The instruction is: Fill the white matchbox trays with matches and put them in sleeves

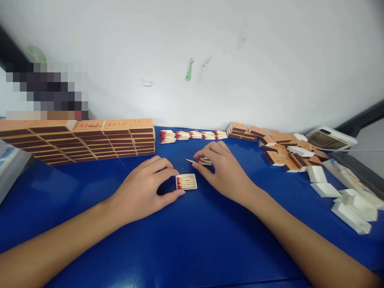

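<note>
A small white matchbox tray point(194, 186) lies on the blue table with red-tipped matches point(186, 183) inside it, heads to the left. My left hand point(147, 186) grips the tray's left end between thumb and forefinger. Just beyond the tray, my right hand point(223, 170) pinches a few loose matches point(204, 161) at the table surface. One match sticks out to the left past the fingertips. The palm side of this hand is hidden, so how many matches it holds cannot be made out.
Stacked matchboxes point(117, 138) form a wall at the left. Several match bundles point(195, 135) lie in a row along the white wall. Closed matchboxes point(280, 138) are heaped at the right, with white trays point(351, 216) in front and a phone-like object point(333, 138) behind.
</note>
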The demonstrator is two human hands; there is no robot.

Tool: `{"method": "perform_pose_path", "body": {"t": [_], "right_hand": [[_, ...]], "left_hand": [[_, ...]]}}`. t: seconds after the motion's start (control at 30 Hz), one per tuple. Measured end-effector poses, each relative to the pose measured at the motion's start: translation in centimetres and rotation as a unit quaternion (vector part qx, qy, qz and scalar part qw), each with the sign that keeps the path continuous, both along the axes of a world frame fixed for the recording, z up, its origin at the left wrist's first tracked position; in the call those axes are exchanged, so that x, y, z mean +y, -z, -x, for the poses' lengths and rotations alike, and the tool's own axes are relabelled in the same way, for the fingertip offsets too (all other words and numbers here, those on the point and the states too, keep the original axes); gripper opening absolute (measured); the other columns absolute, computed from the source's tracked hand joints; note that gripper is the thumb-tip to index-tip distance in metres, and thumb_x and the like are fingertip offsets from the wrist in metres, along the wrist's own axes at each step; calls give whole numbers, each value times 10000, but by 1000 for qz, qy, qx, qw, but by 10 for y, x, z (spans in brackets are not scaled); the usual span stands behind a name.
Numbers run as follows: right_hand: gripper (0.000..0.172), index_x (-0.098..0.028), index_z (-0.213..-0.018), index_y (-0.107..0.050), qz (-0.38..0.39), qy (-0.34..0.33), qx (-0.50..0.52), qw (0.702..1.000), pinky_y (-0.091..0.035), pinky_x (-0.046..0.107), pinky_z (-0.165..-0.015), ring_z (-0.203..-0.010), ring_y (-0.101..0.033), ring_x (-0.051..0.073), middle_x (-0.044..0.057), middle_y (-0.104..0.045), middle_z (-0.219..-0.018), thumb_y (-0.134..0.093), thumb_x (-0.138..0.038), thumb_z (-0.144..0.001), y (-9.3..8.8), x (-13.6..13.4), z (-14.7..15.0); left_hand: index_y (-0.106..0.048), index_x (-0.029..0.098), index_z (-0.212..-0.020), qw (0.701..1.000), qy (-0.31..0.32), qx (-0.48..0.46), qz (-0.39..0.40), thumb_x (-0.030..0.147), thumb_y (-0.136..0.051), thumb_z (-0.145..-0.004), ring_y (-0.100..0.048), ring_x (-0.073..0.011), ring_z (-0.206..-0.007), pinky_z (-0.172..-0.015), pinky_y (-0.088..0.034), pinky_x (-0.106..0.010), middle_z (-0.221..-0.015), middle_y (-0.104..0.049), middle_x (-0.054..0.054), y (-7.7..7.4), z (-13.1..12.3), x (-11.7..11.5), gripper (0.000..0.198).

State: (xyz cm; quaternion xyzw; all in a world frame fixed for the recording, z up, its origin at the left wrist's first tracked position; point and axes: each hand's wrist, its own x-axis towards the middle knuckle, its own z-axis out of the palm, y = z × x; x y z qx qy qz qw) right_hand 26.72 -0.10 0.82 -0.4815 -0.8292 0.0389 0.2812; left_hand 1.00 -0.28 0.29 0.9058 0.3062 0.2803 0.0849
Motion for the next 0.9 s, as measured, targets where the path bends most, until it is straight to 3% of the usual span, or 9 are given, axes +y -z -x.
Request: {"method": "perform_pose_path", "body": {"t": [0.13, 0.4, 0.67, 0.8, 0.9], "right_hand": [[23, -190, -1004, -710, 13, 6, -35, 999, -504, 480, -961, -1127, -552, 312, 127, -667, -1144, -699, -210, -1001, 5, 11, 5], [123, -192, -973, -666, 89, -30, -41, 995, -491, 535, -1007, -1227, -542, 319, 140, -670, -1242, -582, -183, -1062, 0, 3, 6], [94, -219, -1002, -622, 52, -57, 47, 996, -470, 515, -1072, -1245, -553, 277, 113, -664, -1234, -571, -192, -1077, -10, -16, 13], [99, -222, -1000, -626, 72, -103, 37, 991, -473, 492, -1086, -1295, -536, 271, 100, -679, -1217, -570, -197, -1077, -10, -28, 27], [105, -209, -1017, -641, 42, -87, 19, 995, -476, 510, -1073, -1268, -552, 278, 107, -688, -1216, -558, -187, -1077, -8, -24, 21]], "left_hand": [[-756, 172, -1140, 1000, -1, 1, -3, 383, -758, -969, -666, -236, -984, -892, -565, -402, -1073, -715, -73, 1, 1, 0, 272], [-754, 178, -1127, 1000, -2, 7, 2, 392, -755, -972, -653, -230, -982, -892, -557, -401, -1074, -711, -67, 0, 0, 1, 264], [-749, 179, -1124, 1000, -4, 7, -1, 385, -759, -969, -652, -234, -975, -882, -557, -408, -1068, -709, -66, 0, 1, 1, 258], [-745, 182, -1105, 1000, -1, 1, 0, 357, -745, -978, -654, -235, -998, -895, -560, -404, -1092, -711, -70, 2, 1, 1, 216], [-743, 183, -1108, 1000, -1, 3, -2, 379, -750, -976, -657, -236, -997, -897, -560, -403, -1088, -711, -71, 2, 1, 0, 237]]}}
